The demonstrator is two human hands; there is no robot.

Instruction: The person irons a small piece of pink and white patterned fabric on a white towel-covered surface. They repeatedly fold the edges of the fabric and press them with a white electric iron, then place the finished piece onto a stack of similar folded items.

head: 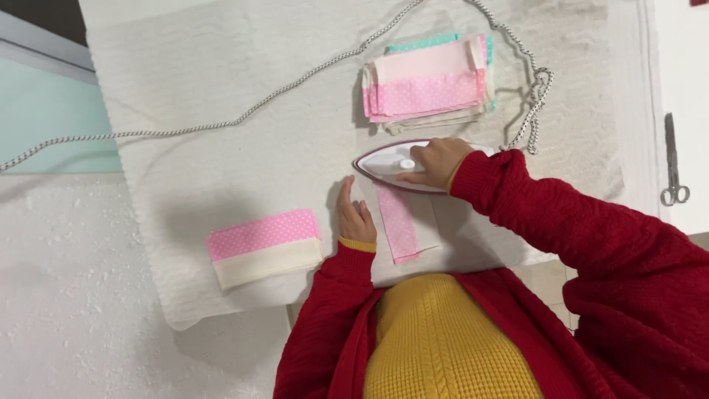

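while the right hand (436, 162) grips the iron (391, 164), the left hand (356, 216) lies open and flat.
the iron sits on a pink dotted strip (399, 230) on the white cloth (221, 148), with the left hand just beside the strip.

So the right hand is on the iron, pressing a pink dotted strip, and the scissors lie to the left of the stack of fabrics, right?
Not quite: in the head view the scissors lie to the right of the fabric stack. The rest holds: the right hand is on the iron, over the pink dotted strip.
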